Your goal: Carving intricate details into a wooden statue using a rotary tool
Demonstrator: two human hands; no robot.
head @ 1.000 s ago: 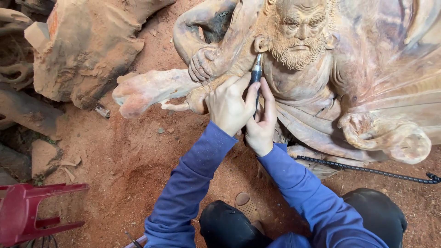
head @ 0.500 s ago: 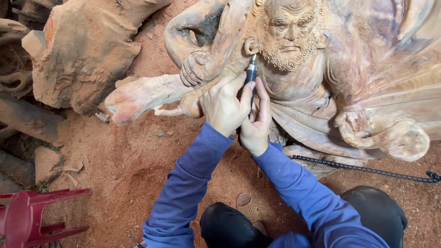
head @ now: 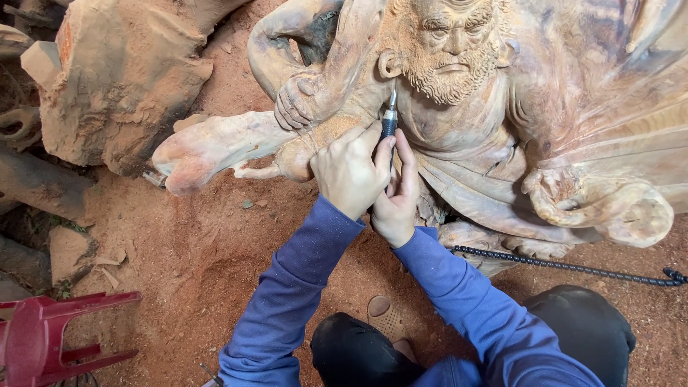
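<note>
Both hands grip 1 carving tool (head: 389, 120): left hand (head: 350, 169) wraps the handle from the left, right hand (head: 398, 192) is clenched on it from below. Tool tip sits on the wood statue (head: 473, 136), at the neck, just below the carved ear & beside the beard.

Risk (judgement): tip may skid across dusty wood & gouge beard or ear, since fine detail lies just beside the contact pt. Cause: too much push, or a loose grip.

Around: black cord (head: 566, 266) runs past the right sleeve to the R edge; could snag the forearm. Red plastic stool (head: 50, 337) lower L, well apart. Rough wood block (head: 122, 79) upper L. Red dirt floor (head: 193, 251).
</note>
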